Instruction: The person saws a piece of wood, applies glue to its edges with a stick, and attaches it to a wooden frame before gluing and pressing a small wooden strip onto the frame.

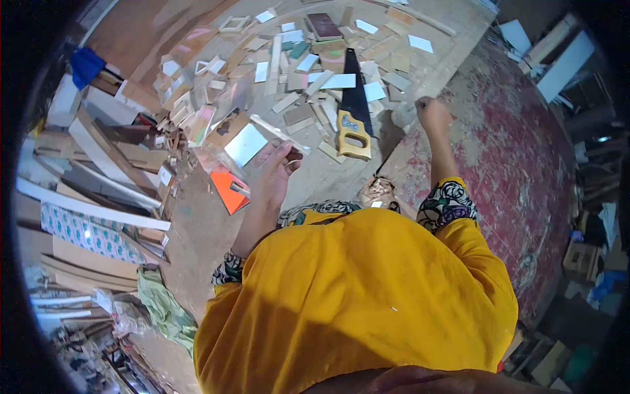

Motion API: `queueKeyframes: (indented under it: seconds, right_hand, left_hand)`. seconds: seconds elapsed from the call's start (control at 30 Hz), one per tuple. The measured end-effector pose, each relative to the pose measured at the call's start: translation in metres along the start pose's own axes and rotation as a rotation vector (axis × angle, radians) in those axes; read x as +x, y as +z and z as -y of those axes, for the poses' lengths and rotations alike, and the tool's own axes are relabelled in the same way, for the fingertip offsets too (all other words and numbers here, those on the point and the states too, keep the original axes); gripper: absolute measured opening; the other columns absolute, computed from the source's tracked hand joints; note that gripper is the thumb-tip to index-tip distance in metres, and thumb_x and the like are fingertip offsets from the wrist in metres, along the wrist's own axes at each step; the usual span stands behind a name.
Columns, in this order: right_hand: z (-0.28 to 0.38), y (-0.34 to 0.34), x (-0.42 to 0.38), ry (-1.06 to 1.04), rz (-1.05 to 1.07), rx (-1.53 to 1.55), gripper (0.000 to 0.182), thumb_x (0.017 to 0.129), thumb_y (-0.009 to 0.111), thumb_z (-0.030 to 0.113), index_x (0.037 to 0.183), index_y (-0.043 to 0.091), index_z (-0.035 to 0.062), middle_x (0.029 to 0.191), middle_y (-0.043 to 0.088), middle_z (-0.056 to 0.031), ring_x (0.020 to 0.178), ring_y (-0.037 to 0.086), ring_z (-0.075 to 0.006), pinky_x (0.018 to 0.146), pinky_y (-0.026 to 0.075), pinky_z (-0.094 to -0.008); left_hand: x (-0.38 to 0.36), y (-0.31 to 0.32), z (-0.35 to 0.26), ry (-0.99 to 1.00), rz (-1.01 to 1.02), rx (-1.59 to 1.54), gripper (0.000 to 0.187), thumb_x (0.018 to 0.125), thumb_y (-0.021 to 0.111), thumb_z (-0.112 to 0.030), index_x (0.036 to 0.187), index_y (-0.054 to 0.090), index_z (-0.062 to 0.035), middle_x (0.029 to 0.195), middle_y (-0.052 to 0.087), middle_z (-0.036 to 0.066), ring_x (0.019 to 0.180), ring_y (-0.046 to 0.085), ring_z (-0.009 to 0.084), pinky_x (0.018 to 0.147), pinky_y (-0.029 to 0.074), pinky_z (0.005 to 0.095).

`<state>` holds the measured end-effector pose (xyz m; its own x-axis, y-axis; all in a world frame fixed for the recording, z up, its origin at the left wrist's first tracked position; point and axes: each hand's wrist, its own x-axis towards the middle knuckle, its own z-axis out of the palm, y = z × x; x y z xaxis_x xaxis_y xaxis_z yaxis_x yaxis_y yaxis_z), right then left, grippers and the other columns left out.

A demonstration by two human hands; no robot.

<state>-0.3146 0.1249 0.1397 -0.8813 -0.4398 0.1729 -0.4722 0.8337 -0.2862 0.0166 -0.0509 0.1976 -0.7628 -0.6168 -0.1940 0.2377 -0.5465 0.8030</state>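
My left hand [275, 169] is closed on a thin pale wood strip [274, 129], its thumb and fingers at the strip's near end. Off to the right, my right hand [434, 113] is curled above the red, scuffed surface; whatever its fingers hold, if anything, cannot be made out. Between the hands lies a handsaw [354, 134] with a yellow handle and a dark blade pointing away from me. A white rectangular piece [245, 145] sits just left of my left hand. Below that is an orange triangular piece [230, 192], partly behind my left wrist.
Many wood and white offcuts [308, 85] are scattered across the work surface beyond the saw. Long boards and strips [98, 210] are piled at the left, near a green cloth [161, 302]. More boards [564, 59] lean at the upper right. Wood shavings [378, 190] lie close to my body.
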Motion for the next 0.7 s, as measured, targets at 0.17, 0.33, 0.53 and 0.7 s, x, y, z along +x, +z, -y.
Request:
queueKeyframes:
  seconds: [0.17,0.33,0.53,0.7]
  right_hand:
    - [0.023,-0.023,-0.009,-0.041,-0.224,-0.043,0.049,0.064,0.071,0.02,0.11,0.057,0.012,0.099,0.058,-0.0156,0.087,0.058,-0.0294,0.076,0.047,-0.0393]
    - [0.083,-0.048,-0.041,-0.502,-0.187,0.608,0.025,0.068,0.07,0.016,0.09,0.065,0.0058,0.085,0.061,-0.0125,0.079,0.059,-0.0278,0.069,0.047,-0.034]
    - [0.155,-0.067,-0.097,-0.761,0.082,0.893,0.014,0.071,0.067,0.015,0.078,0.065,0.0043,0.072,0.06,-0.0102,0.068,0.059,-0.0247,0.061,0.047,-0.0313]
    - [0.177,-0.061,-0.116,-0.638,0.161,0.837,0.011,0.069,0.067,0.013,0.078,0.065,0.0086,0.073,0.059,-0.0066,0.065,0.058,-0.0218,0.055,0.045,-0.0296]
  left_hand:
    - [0.002,-0.004,0.002,0.075,-0.106,0.157,0.009,0.081,0.06,-0.015,0.082,0.053,-0.0082,0.076,0.06,0.002,0.071,0.057,0.0107,0.063,0.044,0.0242]
    - [0.007,0.003,0.007,0.083,-0.152,0.221,0.009,0.08,0.06,-0.013,0.083,0.055,-0.0068,0.076,0.06,0.003,0.069,0.057,0.0102,0.062,0.044,0.0226]
    - [0.008,0.01,0.015,0.204,-0.138,0.494,0.01,0.076,0.063,-0.011,0.079,0.059,-0.0018,0.07,0.06,0.002,0.062,0.055,0.0078,0.058,0.043,0.0186]
    - [0.01,-0.012,0.029,0.28,-0.112,0.666,0.011,0.073,0.063,-0.01,0.076,0.058,-0.0009,0.065,0.054,-0.001,0.061,0.049,0.0028,0.053,0.038,0.0179]
